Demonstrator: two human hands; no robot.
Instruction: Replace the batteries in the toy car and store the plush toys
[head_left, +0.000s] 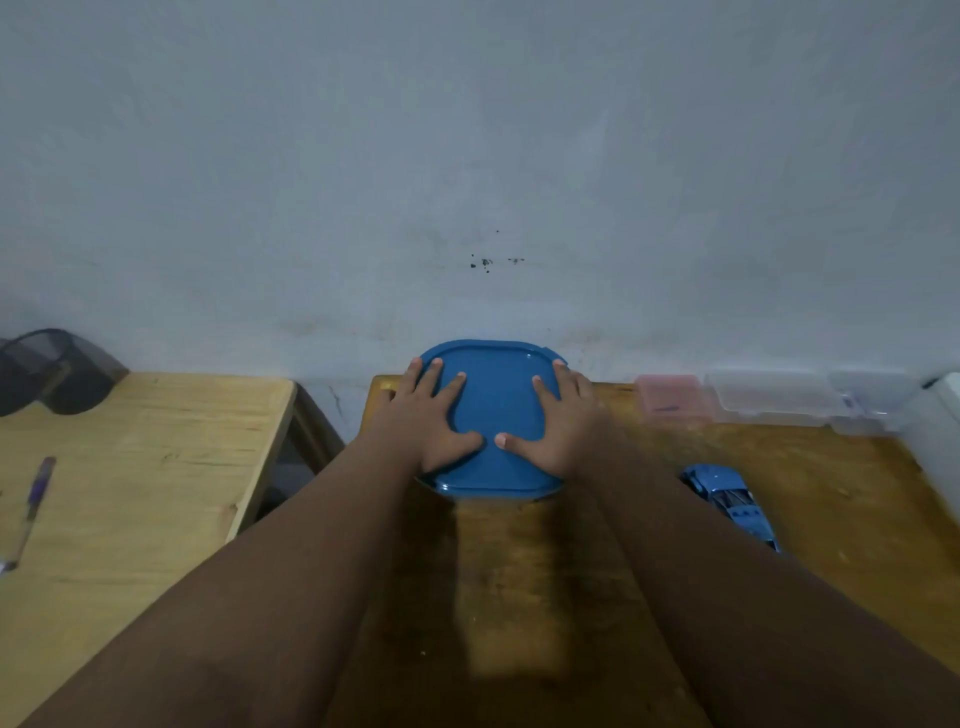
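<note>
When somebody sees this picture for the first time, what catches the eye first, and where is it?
First, the blue lid at the far edge of the dark table, near the wall, with the left hand and the right hand lying flat on it, fingers spread. Then the blue toy car, on the same table, further right. A pen lies on the paler table at the left.

Glossy plastic lid (496, 410), worn wooden table (810, 499)
</note>
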